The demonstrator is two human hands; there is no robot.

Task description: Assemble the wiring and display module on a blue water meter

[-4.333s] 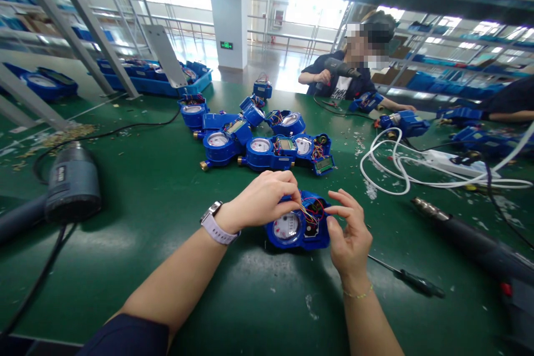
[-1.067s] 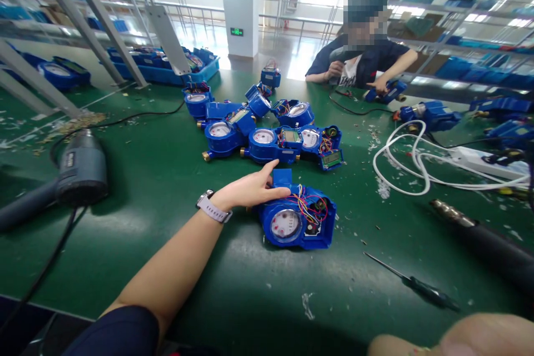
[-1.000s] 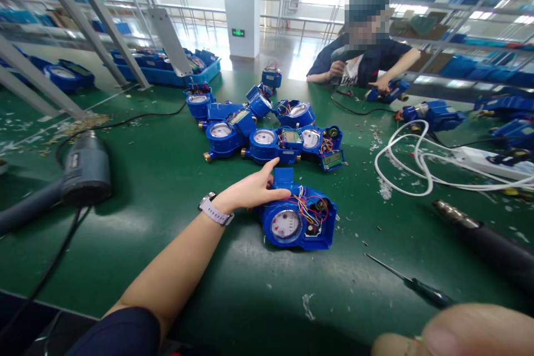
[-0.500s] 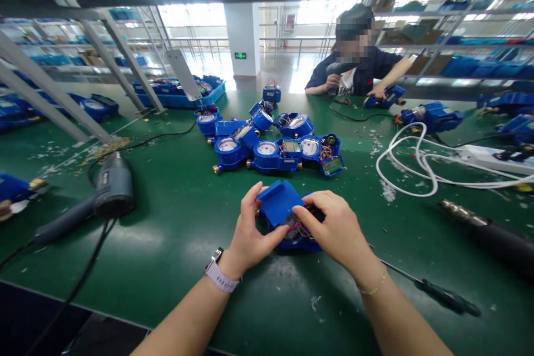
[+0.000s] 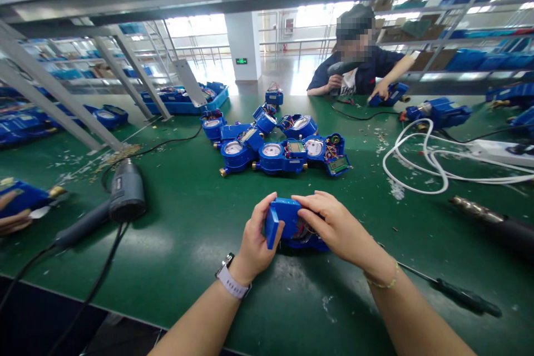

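Turned onto its side since the earlier frame, with its narrow flap now toward your left palm, the blue cover (image 5: pixel 287 214) is tilted between your hands. Across the green bench (image 5: pixel 175 267), a co-worker in a dark sleeve (image 5: pixel 386 58) grips a heat gun (image 5: pixel 345 67); a second heat gun (image 5: pixel 127 194) lies to your left and a third (image 5: pixel 504 228) to your right. Beyond your hands, blue meters (image 5: pixel 279 164) sit clustered, several with open wiring bays. The meter in hand (image 5: pixel 304 245) rests on the bench just in front of you, partly hidden by your hands and the cover, while a screwdriver (image 5: pixel 465 296) lies beside your right forearm. The step appears to be handling the cover over the open wiring; the next move seems to call for a steady hold, with loose wires (image 5: pixel 308 226) kept clear of its edges. Your left hand (image 5: pixel 256 242) clamps the cover, thumb against the flap and a finger at the top edge, the digits parted by the piece. Your right hand (image 5: pixel 340 228) is bent, thumb and forefinger slightly apart at the cover's right corner; whether they pinch cover or wire, you cannot tell.
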